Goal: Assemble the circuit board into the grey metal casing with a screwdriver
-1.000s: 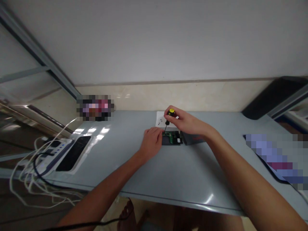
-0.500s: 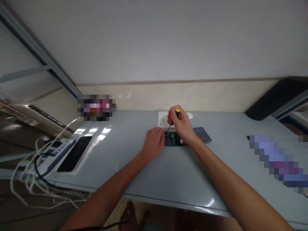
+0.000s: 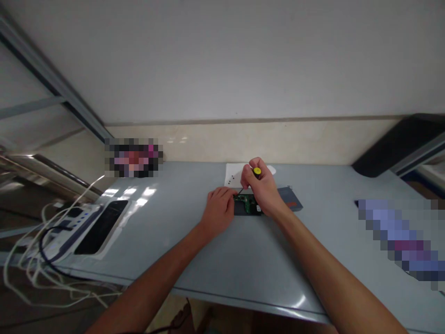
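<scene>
Screwdriver with black handle and yellow cap [image 3: 257,172] gripped in right hand [image 3: 266,188], which has moved from fingertip hold to fuller wrap; shaft now leans lower, suggesting firmer control at same spot. Tip near left fingers, over green circuit board [image 3: 247,204] in dark flat casing [image 3: 240,209]. Left hand [image 3: 218,208] rests over casing's left end; any grip underneath, cannot tell. Grey flat panel [image 3: 288,196] right of casing; white sheet [image 3: 228,172] with small dark bits [image 3: 233,176] behind.
</scene>
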### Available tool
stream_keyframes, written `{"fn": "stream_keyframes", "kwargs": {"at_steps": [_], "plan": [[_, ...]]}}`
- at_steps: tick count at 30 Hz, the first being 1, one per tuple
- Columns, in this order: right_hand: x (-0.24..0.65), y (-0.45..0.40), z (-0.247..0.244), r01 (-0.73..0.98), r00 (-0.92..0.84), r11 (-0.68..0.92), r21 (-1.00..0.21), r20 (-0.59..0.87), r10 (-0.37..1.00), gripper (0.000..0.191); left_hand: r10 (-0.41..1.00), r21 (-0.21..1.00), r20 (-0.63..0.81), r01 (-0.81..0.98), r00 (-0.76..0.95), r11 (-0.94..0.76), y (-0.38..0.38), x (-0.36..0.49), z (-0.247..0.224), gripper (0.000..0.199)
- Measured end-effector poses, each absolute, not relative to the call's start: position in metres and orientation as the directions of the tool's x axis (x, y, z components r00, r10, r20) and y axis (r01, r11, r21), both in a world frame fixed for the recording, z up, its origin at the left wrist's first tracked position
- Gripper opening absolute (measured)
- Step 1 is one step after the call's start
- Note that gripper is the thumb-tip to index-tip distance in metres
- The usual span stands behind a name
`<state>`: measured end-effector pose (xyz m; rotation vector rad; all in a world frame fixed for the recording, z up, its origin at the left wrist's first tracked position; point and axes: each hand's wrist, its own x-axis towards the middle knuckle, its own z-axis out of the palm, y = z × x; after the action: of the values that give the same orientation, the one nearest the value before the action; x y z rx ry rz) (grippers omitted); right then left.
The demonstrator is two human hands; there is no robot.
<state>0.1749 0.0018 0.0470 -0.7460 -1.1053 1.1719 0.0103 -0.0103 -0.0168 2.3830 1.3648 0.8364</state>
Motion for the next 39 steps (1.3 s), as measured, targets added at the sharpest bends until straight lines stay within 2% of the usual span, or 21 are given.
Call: {"fn": "stream_keyframes", "kwargs": {"at_steps": [5, 9, 15, 20, 24, 27, 31, 34, 39], "plan": [[0.175, 0.004, 0.049, -0.453, -0.036, 0.241, -0.858, 0.287, 0.957, 0.050, 0.857, 0.500, 0.354, 0.698, 0.376, -0.512, -0.011, 0.010, -0.017, 0.024], [0.179, 0.004, 0.054, -0.464, -0.017, 0.202, -0.862, 0.237, 0.971, 0.038, 0.851, 0.492, 0.358, 0.697, 0.385, -0.522, -0.011, 0.010, -0.017, 0.024], [0.180, 0.005, 0.049, -0.494, 0.011, 0.192, -0.848, 0.215, 0.976, 0.051, 0.851, 0.499, 0.362, 0.692, 0.380, -0.521, -0.010, 0.009, -0.018, 0.026], [0.177, 0.005, 0.048, -0.443, 0.034, 0.258, -0.859, 0.271, 0.962, 0.043, 0.849, 0.502, 0.372, 0.688, 0.375, -0.524, -0.010, 0.009, -0.018, 0.025], [0.179, 0.004, 0.055, -0.544, 0.004, 0.180, -0.820, 0.212, 0.977, 0.035, 0.862, 0.505, 0.356, 0.702, 0.360, -0.502, -0.011, 0.010, -0.016, 0.023], [0.183, 0.004, 0.057, -0.540, 0.042, 0.168, -0.825, 0.173, 0.984, 0.026, 0.864, 0.501, 0.348, 0.707, 0.364, -0.500, -0.012, 0.010, -0.014, 0.023], [0.182, 0.004, 0.056, -0.557, 0.070, 0.152, -0.817, 0.136, 0.988, 0.042, 0.855, 0.500, 0.362, 0.697, 0.372, -0.515, -0.011, 0.010, -0.015, 0.025], [0.179, 0.004, 0.053, -0.508, 0.067, 0.163, -0.846, 0.150, 0.986, 0.052, 0.857, 0.513, 0.370, 0.690, 0.359, -0.510, -0.010, 0.010, -0.018, 0.026], [0.175, 0.004, 0.052, -0.465, 0.053, 0.238, -0.853, 0.242, 0.969, 0.045, 0.862, 0.532, 0.372, 0.682, 0.344, -0.502, -0.008, 0.009, -0.020, 0.026]]}}
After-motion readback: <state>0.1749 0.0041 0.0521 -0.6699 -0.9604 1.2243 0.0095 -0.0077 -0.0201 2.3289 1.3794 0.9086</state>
